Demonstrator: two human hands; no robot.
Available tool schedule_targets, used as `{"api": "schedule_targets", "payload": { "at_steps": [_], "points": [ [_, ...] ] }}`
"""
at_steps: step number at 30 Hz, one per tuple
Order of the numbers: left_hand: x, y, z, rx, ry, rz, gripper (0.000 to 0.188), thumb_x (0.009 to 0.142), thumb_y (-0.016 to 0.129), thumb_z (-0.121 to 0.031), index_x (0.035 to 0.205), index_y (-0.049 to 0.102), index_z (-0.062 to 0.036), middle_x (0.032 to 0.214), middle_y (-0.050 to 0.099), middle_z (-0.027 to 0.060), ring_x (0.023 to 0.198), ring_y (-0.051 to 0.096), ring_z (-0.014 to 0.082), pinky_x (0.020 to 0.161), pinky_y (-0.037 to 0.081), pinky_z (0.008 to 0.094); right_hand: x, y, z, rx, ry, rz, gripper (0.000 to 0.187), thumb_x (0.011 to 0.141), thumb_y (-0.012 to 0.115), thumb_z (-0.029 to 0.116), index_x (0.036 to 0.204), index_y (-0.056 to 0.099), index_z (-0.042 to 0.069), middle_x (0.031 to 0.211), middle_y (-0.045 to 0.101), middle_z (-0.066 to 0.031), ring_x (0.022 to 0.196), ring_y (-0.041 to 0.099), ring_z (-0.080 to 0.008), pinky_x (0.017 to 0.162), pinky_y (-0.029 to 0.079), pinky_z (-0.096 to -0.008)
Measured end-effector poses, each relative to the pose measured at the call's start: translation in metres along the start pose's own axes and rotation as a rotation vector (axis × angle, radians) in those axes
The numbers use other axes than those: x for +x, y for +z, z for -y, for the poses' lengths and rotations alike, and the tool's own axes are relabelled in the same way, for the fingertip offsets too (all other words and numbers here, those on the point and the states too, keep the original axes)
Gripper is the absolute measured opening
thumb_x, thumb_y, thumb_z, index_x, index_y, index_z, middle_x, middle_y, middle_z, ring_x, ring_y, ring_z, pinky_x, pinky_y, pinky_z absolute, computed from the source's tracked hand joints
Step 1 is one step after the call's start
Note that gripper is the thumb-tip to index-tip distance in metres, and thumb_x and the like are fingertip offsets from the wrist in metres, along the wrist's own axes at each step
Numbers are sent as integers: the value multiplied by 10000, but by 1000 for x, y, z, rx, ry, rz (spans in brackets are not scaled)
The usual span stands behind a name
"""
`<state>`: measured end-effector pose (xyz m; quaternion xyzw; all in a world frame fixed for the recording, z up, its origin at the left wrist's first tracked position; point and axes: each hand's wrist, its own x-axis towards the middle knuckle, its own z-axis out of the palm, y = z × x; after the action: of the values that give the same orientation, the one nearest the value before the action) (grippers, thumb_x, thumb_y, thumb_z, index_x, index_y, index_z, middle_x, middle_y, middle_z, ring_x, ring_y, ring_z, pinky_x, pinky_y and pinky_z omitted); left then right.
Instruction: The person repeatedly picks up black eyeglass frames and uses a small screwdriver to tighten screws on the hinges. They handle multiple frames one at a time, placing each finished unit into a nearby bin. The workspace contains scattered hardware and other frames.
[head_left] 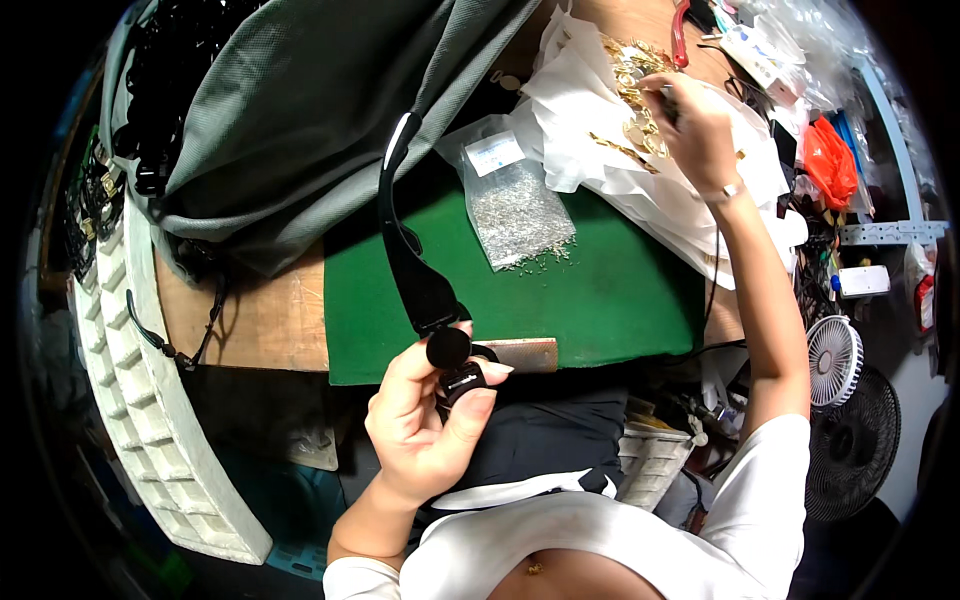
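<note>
My left hand [425, 435] is closed around the near end of a black strap [412, 270] at the front edge of the green mat [620, 290]. A round black disc and a small black block show at the fingertips. From there the strap stretches away over the mat, toward a grey bag. Far to the right, my right hand [695, 135] reaches over gold-coloured metal chain pieces [632, 75] heaped on white wrapping sheets [575, 120]. Its fingers are curled together; what lies between them is hidden.
A clear plastic bag [515, 215] of tiny silvery pieces lies on the mat, some spilled beside it. The large grey bag [300, 110] fills the far left. Thin black straps [185, 355] lie on the wooden table [280, 320]. Fans [835, 360] stand at right.
</note>
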<state>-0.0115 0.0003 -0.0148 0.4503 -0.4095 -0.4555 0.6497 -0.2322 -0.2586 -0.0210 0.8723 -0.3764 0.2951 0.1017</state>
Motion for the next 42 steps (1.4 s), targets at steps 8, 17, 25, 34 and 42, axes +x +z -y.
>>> {"api": "schedule_targets", "payload": {
  "at_steps": [8, 17, 25, 34, 42],
  "points": [
    [5, 20, -10, 460, -5, 138, 291, 690, 606, 28, 978, 565, 39, 791, 609, 82, 612, 539, 163, 540, 421, 237, -9, -90, 154, 1117, 57, 448, 149, 676, 669, -16, 789, 576, 11, 714, 614, -82, 624, 597, -160, 545, 465, -240],
    [2, 21, -8, 591, -14, 138, 257, 709, 594, -8, 960, 570, 43, 724, 610, 84, 588, 555, 191, 596, 418, 268, -32, -69, 159, 1032, 2, 167, 259, 611, 734, 15, 829, 598, 44, 798, 556, -77, 729, 548, -168, 599, 453, -245],
    [6, 27, -1, 603, 99, 130, 151, 716, 572, 2, 865, 598, 15, 623, 602, 46, 525, 544, 168, 560, 392, 254, -31, -64, 152, 1688, 830, 698, 233, 696, 705, 94, 815, 518, 23, 606, 545, -8, 427, 459, -29, 362, 335, -160],
    [-1, 13, -15, 444, -52, -89, 170, 741, 600, -78, 856, 553, 39, 611, 595, 47, 480, 522, 115, 540, 389, 264, -49, -59, 145, 1287, 388, 560, 429, 716, 686, 206, 1029, 489, -12, 859, 555, -79, 779, 561, -146, 668, 449, -266],
    [2, -14, -12, -199, -261, -230, 290, 832, 522, -247, 954, 495, 15, 547, 471, -26, 439, 332, 33, 594, 358, 253, -75, -36, 142, 301, 169, 847, 597, 722, 637, 239, 1210, 374, 17, 850, 430, -138, 590, 535, -248, 512, 454, -325]
  ]
}}
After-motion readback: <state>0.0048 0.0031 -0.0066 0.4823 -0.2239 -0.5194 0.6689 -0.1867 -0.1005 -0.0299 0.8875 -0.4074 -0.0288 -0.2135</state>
